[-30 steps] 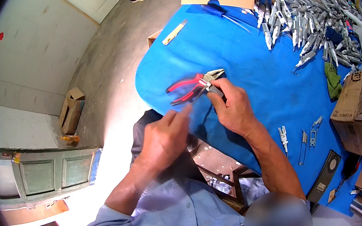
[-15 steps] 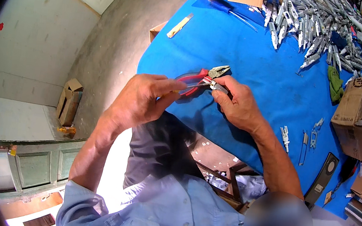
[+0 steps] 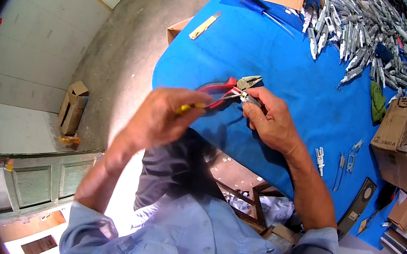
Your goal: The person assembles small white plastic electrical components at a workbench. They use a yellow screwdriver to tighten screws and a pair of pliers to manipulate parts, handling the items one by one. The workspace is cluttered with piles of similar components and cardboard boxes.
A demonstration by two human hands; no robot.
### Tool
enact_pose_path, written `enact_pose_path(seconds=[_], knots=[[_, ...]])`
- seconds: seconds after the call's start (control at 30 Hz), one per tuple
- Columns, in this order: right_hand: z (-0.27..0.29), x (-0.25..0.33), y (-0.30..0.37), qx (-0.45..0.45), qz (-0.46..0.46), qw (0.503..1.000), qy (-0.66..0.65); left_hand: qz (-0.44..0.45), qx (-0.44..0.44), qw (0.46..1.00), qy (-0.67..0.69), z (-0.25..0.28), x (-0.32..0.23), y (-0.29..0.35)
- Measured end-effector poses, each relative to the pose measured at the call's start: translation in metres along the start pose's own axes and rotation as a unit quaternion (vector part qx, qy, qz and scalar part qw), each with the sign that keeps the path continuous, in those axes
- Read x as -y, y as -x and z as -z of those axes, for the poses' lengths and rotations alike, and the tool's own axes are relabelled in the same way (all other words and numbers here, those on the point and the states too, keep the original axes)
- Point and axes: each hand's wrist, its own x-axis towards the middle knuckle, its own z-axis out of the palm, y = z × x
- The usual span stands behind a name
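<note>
My left hand (image 3: 161,116), a little blurred, is closed around the yellow handle of a thin screwdriver (image 3: 183,109). Its shaft points right toward a small grey-and-white metal part (image 3: 251,100). Pinched between thumb and fingers, that part sits in my right hand (image 3: 275,120), which covers some of it. The screwdriver tip meets the part's left end; whether it is inside cannot be made out. Just behind both hands, red-handled pliers (image 3: 230,83) lie on the blue cloth (image 3: 293,72), jaws toward the upper right.
A large heap of metal parts (image 3: 354,36) covers the far right. Several loose pieces, including a white fitting (image 3: 319,160), lie right of my forearm. Cardboard box (image 3: 398,129), green cloth (image 3: 377,102), dark flat bar (image 3: 357,206) and metal cylinder (image 3: 397,244) line the right edge.
My left hand has turned slightly, showing more of the yellow handle. The right hand keeps its grip on the part, and the view has shifted a little.
</note>
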Motion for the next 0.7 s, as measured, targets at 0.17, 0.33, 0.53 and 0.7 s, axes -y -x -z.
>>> enact_pose_path(seconds=[0.17,0.33,0.53,0.7], knots=[[-0.007,0.003,0.0,-0.059,0.009,0.998,-0.013,0.036,-0.096,0.973,-0.208,-0.061,-0.045,0.032],[-0.003,-0.002,0.0,-0.059,0.031,0.997,0.04,0.034,-0.134,0.957,-0.254,-0.088,-0.05,0.033],[-0.005,0.003,0.001,-0.055,0.043,0.994,0.079,0.002,-0.123,0.955,-0.269,-0.078,-0.043,0.033],[-0.006,0.004,0.001,-0.045,0.058,0.991,0.113,0.008,-0.099,0.986,-0.13,-0.039,-0.015,0.022]])
